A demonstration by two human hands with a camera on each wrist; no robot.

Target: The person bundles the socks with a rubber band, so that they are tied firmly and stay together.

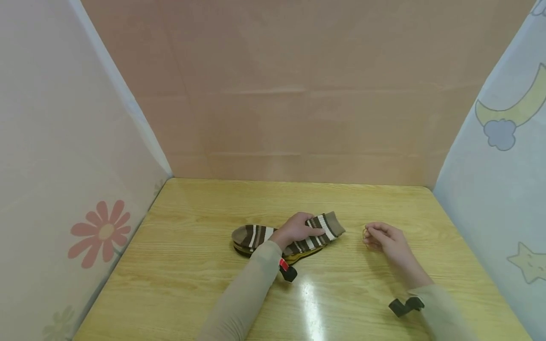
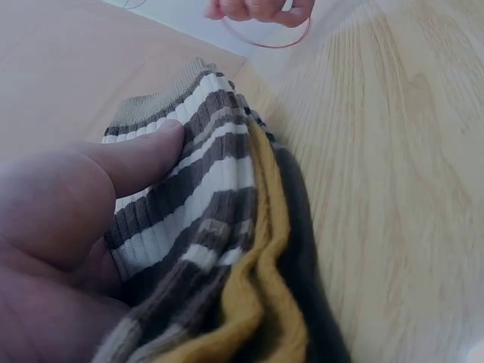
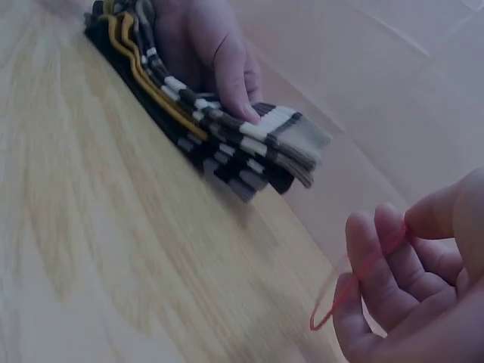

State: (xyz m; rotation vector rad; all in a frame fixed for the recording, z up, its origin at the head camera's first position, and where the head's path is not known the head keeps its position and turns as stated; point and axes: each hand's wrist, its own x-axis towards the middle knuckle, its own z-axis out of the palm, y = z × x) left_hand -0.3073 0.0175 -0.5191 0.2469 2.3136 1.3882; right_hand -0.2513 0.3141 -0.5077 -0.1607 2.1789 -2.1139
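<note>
A stack of socks (image 1: 261, 233) lies across the middle of the table, the top one striped brown, white and tan. Its cuffs, on the right, are lifted a little in my left hand (image 1: 297, 229), thumb on top and the other fingers mostly hidden. Mustard and dark layers (image 2: 265, 219) show beneath the stripes in the left wrist view. To the right, apart from the socks, my right hand (image 1: 387, 240) pinches a thin rubber band (image 3: 324, 316) between thumb and fingers. The band looks reddish in the wrist views and hangs as a loose loop.
The wooden table (image 1: 192, 284) extends around both hands. A plain pinkish-brown backdrop (image 1: 273, 118) closes off the back, with printed cloth sides at left (image 1: 64, 142) and right (image 1: 503, 189). Black straps with small mounts sit at both wrists.
</note>
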